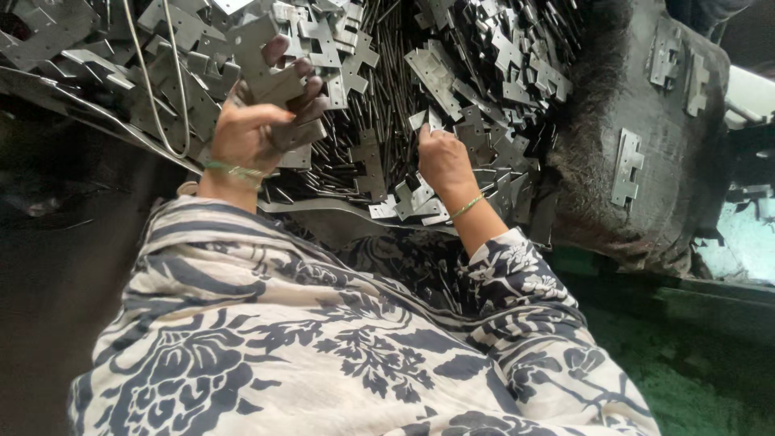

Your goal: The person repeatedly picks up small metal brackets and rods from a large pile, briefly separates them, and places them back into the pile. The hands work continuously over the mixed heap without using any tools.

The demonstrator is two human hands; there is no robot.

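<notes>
My left hand [257, 121] is raised above the pile and grips a stack of flat grey metal hinge plates [270, 81], fingers curled over them. My right hand [441, 157] rests lower on the heap of loose metal plates and thin pins [452, 73], its fingertips pinching a small plate at the pile's near edge. Thin green bangles circle both wrists. A white cloth with dark blue floral print [323, 339] covers my lap below both hands.
A dark, grimy machine body [646, 161] stands at the right with a few plates lying on it. A thin wire loop [165, 97] hangs left of my left hand. The dark floor lies at the left, a green surface [694, 363] at the lower right.
</notes>
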